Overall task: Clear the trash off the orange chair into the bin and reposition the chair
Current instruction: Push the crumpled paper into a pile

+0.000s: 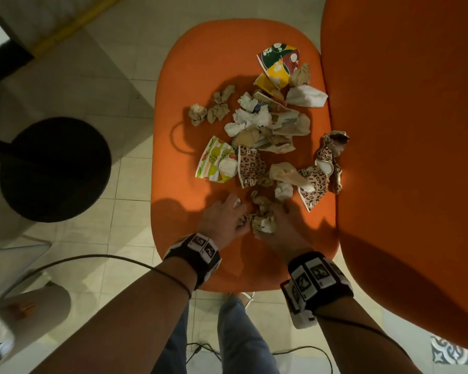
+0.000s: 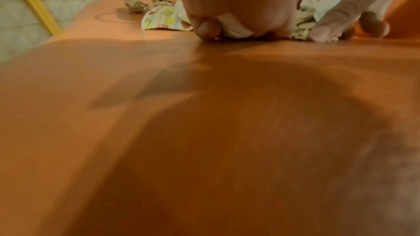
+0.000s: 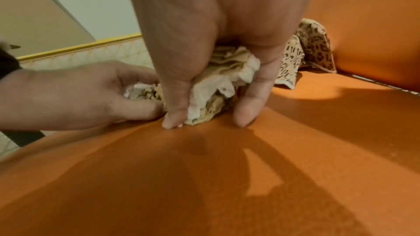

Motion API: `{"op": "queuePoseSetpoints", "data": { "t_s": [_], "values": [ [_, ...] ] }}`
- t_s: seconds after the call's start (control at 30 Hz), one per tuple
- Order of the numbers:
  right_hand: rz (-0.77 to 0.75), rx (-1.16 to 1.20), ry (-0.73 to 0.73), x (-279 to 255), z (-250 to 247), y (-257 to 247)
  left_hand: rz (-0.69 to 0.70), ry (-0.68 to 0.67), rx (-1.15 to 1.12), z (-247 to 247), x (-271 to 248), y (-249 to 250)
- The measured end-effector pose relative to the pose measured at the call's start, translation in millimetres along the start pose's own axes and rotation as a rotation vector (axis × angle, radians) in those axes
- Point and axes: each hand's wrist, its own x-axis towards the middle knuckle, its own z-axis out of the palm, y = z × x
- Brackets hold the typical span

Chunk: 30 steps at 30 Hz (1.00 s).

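Observation:
The orange chair seat (image 1: 214, 76) carries a scatter of trash: crumpled brown and white paper balls (image 1: 250, 117), a fruit-print wrapper (image 1: 214, 160), leopard-print wrappers (image 1: 250, 166) and a colourful torn wrapper (image 1: 278, 63). At the seat's near edge my left hand (image 1: 227, 215) grips a small crumpled paper (image 3: 141, 91). Beside it my right hand (image 1: 278, 222) curls round a wad of brown and white paper (image 3: 218, 85), thumb and fingertips (image 3: 244, 112) touching the seat. The two hands nearly meet.
The chair's orange backrest (image 1: 403, 130) rises on the right. A round black stool or bin top (image 1: 54, 168) stands on the tiled floor at left. A cable (image 1: 92, 259) runs across the floor near my legs. A white object (image 1: 25, 306) sits at lower left.

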Motion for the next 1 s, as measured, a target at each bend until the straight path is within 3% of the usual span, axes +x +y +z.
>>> {"op": "queuePoseSetpoints", "data": {
  "t_s": [0.1, 0.27, 0.43, 0.57, 0.67, 0.8, 1.0],
  "values": [
    [-0.031, -0.022, 0.052, -1.2, -3.4, -4.0, -0.067, 0.070, -0.149, -6.5, -0.7, 6.4],
    [-0.040, 0.066, 0.191, -6.7, -2.2, -9.2, -0.341, 0.226, -0.461, -19.2, -19.8, -0.6],
    [-0.016, 0.116, 0.232, -24.7, -3.8, -15.6, -0.522, 0.375, -0.735, -32.7, -57.9, -23.1],
    [-0.111, 0.190, 0.250, -44.1, 2.6, -47.0, -0.678, 0.519, -0.893, -39.8, -96.5, -43.2],
    [-0.263, 0.270, 0.216, -59.8, 17.8, -94.3, -0.782, 0.558, -1.018, -48.5, -128.7, -62.6],
    [-0.410, 0.269, 0.074, -80.9, 65.6, -180.1, -0.935, 0.729, -1.152, -56.2, -183.2, -103.9],
    [-0.628, 0.122, -0.143, -120.7, 211.8, -299.4, -1.268, 1.038, -1.224, -35.5, -321.1, -211.6]
  ]
}}
